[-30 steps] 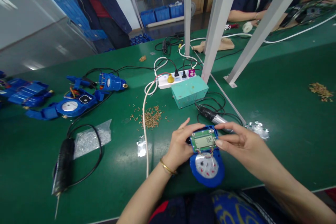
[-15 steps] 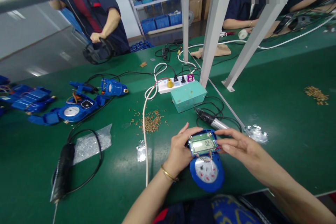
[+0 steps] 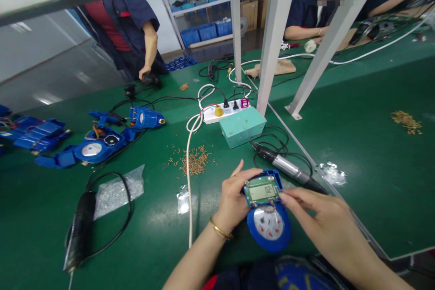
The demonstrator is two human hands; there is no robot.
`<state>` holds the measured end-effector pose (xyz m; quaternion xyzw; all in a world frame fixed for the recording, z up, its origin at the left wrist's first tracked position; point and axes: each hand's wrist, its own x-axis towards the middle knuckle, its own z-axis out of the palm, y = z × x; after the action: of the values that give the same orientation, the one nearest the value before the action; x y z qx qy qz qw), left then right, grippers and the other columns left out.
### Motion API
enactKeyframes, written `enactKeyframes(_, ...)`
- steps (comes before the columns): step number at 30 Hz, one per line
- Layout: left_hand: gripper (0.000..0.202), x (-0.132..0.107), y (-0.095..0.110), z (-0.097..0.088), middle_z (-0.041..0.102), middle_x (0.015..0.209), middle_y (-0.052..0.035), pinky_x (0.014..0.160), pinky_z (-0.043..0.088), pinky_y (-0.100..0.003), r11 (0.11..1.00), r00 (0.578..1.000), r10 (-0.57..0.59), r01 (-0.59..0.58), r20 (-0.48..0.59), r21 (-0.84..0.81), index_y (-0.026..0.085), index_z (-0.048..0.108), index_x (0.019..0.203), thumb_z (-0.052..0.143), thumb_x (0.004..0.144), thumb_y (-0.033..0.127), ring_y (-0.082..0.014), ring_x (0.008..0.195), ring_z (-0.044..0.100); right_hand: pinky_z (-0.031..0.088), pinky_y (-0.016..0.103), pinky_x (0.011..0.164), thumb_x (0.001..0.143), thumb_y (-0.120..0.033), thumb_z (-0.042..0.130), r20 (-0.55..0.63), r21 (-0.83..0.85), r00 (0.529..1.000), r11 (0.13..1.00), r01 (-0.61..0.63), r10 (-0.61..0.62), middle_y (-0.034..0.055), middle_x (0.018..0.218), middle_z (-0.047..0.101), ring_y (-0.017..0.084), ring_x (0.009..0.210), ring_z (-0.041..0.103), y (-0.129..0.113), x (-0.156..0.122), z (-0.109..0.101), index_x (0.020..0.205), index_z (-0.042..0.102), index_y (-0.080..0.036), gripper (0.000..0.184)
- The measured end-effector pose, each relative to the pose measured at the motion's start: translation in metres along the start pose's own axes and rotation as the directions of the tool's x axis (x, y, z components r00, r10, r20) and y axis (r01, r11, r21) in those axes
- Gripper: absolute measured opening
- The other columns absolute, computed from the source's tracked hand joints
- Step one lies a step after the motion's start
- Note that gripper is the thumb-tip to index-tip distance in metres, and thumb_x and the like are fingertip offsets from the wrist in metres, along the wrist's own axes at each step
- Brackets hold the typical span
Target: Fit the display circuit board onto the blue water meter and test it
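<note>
A blue water meter with a round white dial lies near the front of the bench, its hinged upper housing raised. In that housing sits a green circuit board whose display reads about 0.2. My left hand is closed around the housing's left side. Thumb and index finger of my right hand are pinched together at the board's right edge, by small red wires; what lies between the fingertips is hidden. Behind my right hand lies an electric screwdriver, black and silver.
Screws lie heaped ahead of me. A turquoise box stands beside a power strip. More blue meters, a plastic bag and a black tool lie left. Metal posts rise from the bench; co-workers are beyond.
My right hand has gone from spread fingers beside the housing to a pinch lower on the board's right edge. A co-worker across the bench has lowered an arm with a dark object.
</note>
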<state>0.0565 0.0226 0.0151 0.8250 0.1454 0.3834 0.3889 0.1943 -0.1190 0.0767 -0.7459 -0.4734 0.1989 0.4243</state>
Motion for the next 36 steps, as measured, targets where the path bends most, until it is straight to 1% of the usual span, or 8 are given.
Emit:
enactKeyframes(6, 0.037, 0.0, 0.002, 0.0, 0.077, 0.11, -0.0059, 0.116, 0.044, -0.057, 1.0, 1.0, 0.027, -0.027, 0.007, 0.014, 0.022, 0.061, 0.121, 0.072, 0.086, 0.027, -0.0195, 0.096, 0.076, 0.051, 0.029, 0.059, 0.088, -0.055, 0.059, 0.106, 0.233, 0.964, 0.936, -0.263, 0.244, 0.004, 0.074, 0.07, 0.021, 0.067, 0.066, 0.007, 0.001, 0.014, 0.08, 0.07, -0.021, 0.037)
enactKeyframes(11, 0.04, -0.003, 0.002, 0.0, 0.077, 0.112, -0.0067, 0.116, 0.043, -0.058, 1.0, 1.0, 0.021, -0.021, -0.002, 0.001, 0.022, 0.06, 0.123, 0.073, 0.085, 0.029, -0.0207, 0.096, 0.076, 0.03, 0.019, 0.046, 0.073, -0.063, 0.077, 0.346, 0.53, 0.863, 0.683, -0.503, 0.367, -0.0019, 0.056, 0.049, 0.008, 0.05, 0.037, 0.011, 0.01, 0.008, 0.073, 0.069, -0.014, 0.05)
enactKeyframes(15, 0.04, -0.002, 0.002, 0.002, 0.076, 0.114, -0.0076, 0.116, 0.043, -0.057, 0.999, 0.999, 0.032, -0.032, -0.009, -0.003, 0.022, 0.06, 0.123, 0.072, 0.086, 0.028, -0.0207, 0.098, 0.076, 0.016, 0.018, 0.044, 0.063, -0.058, 0.088, 0.526, 0.56, 0.765, 0.526, -0.64, 0.371, -0.0076, 0.051, 0.036, 0.005, 0.048, 0.022, 0.012, 0.017, -0.002, 0.078, 0.068, -0.012, 0.052)
enactKeyframes(24, 0.041, -0.007, 0.002, 0.004, 0.076, 0.115, -0.0063, 0.118, 0.041, -0.055, 1.0, 1.0, -0.007, 0.007, -0.02, -0.027, 0.024, 0.06, 0.126, 0.069, 0.086, 0.021, -0.0204, 0.102, 0.075, 0.016, 0.018, 0.043, 0.073, -0.059, 0.082, 0.465, 0.532, 0.836, 0.663, -0.527, 0.291, -0.0065, 0.056, 0.038, 0.004, 0.047, 0.021, 0.026, 0.016, 0.007, 0.072, 0.06, -0.015, 0.049)
enactKeyframes(28, 0.037, -0.007, 0.002, 0.003, 0.077, 0.11, -0.0076, 0.117, 0.042, -0.054, 0.999, 1.0, -0.007, 0.006, -0.021, -0.043, 0.022, 0.062, 0.124, 0.069, 0.088, 0.025, -0.0206, 0.101, 0.075, 0.019, 0.017, 0.04, 0.073, -0.062, 0.079, 0.518, 0.479, 0.811, 0.694, -0.538, 0.271, -0.0058, 0.051, 0.04, 0.004, 0.043, 0.026, 0.027, 0.02, 0.002, 0.073, 0.062, -0.015, 0.05)
enactKeyframes(30, 0.035, -0.006, 0.002, 0.003, 0.078, 0.109, -0.0078, 0.117, 0.041, -0.054, 0.999, 1.0, -0.004, 0.003, -0.02, -0.047, 0.021, 0.062, 0.123, 0.069, 0.089, 0.026, -0.0204, 0.1, 0.075, 0.028, 0.019, 0.039, 0.074, -0.062, 0.078, 0.53, 0.404, 0.807, 0.759, -0.51, 0.259, -0.0027, 0.051, 0.049, 0.006, 0.041, 0.035, 0.031, 0.022, -0.006, 0.075, 0.067, -0.015, 0.049)
enactKeyframes(33, 0.034, -0.006, 0.001, 0.004, 0.078, 0.108, -0.0082, 0.117, 0.041, -0.055, 0.999, 1.0, 0.0, -0.001, -0.022, -0.049, 0.021, 0.062, 0.122, 0.069, 0.089, 0.027, -0.0205, 0.1, 0.075, 0.046, 0.023, 0.048, 0.071, -0.049, 0.087, 0.371, 0.332, 0.912, 0.892, -0.307, 0.176, 0.0023, 0.072, 0.064, 0.011, 0.053, 0.052, 0.039, 0.025, -0.018, 0.101, 0.075, -0.019, 0.044)
enactKeyframes(36, 0.037, -0.006, 0.0, 0.005, 0.078, 0.109, -0.0087, 0.118, 0.04, -0.054, 0.999, 1.0, 0.008, -0.009, -0.017, -0.05, 0.02, 0.062, 0.123, 0.071, 0.088, 0.026, -0.0208, 0.1, 0.075, 0.057, 0.027, 0.061, 0.066, -0.034, 0.093, 0.263, 0.302, 0.965, 0.951, -0.064, -0.019, 0.0076, 0.112, 0.067, 0.015, 0.071, 0.061, 0.044, 0.027, -0.022, 0.132, 0.065, -0.028, 0.072)
